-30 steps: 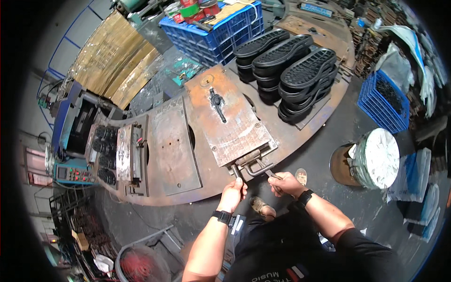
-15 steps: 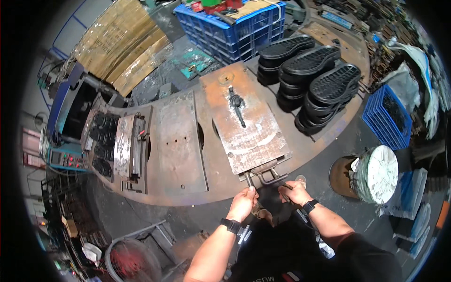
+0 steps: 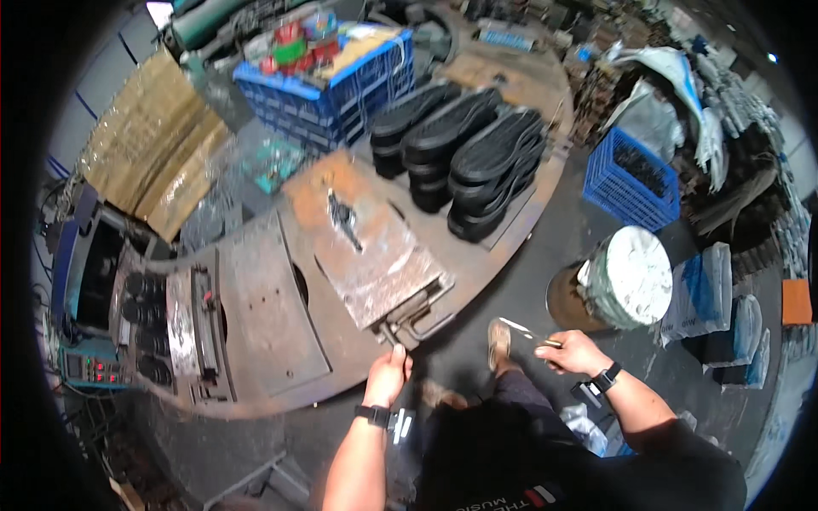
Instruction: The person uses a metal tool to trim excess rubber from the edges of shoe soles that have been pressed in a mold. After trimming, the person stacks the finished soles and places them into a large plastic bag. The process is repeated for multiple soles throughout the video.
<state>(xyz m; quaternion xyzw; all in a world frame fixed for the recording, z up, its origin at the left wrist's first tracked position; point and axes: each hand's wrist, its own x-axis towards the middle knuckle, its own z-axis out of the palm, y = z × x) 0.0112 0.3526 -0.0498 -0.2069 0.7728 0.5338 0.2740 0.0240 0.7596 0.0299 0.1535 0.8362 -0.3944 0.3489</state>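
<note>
My left hand (image 3: 388,376) is closed around a short rod handle at the front edge of a rusty metal mould (image 3: 379,264). A bent metal handle (image 3: 436,327) sticks out beside it. Across the top of the mould lies a dark bar-shaped fitting (image 3: 343,220). My right hand (image 3: 574,353), off to the right over the floor, is closed on a slim knife-like tool (image 3: 521,330); its silvery end points left, and its exact kind is unclear. Stacks of black shoe soles (image 3: 490,157) stand on the round table just beyond the mould.
The curved metal table (image 3: 336,381) also bears a second mould (image 3: 185,324) and more black soles (image 3: 146,311). A blue crate (image 3: 298,111) with coloured rolls on top stands behind. To the right are a bucket (image 3: 573,294) with a white-topped container, and a blue basket (image 3: 618,192).
My right hand has moved away from the mould's front to the right, bringing the slim tool into plain sight. My left hand stays at the rod handle. The whole view has swung right.
</note>
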